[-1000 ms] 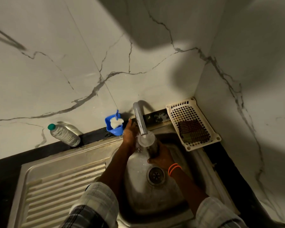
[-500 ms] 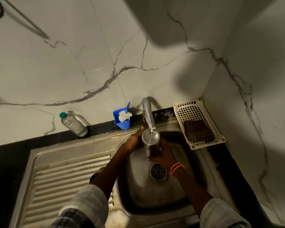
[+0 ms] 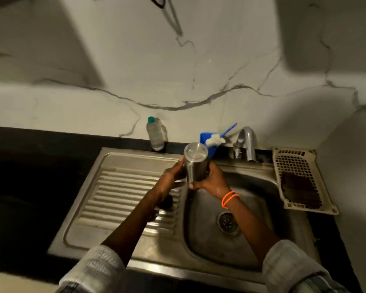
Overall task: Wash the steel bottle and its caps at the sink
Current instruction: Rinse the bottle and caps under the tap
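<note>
— Holding the bottle (image 3: 195,163) in both hands, you are keeping its flat base up, over the sink's (image 3: 201,246) left rim; what now?

— Your left hand (image 3: 173,179) and right hand (image 3: 211,179) are each curling round its sides, so you are gripping well. It is probably draining: keep it tilting over the basin, not the drainboard. The tap (image 3: 246,144) is standing well to your right.

— And the caps?

— Something dark (image 3: 166,201) is lying under your left wrist; I cannot tell if it is a cap.
</note>
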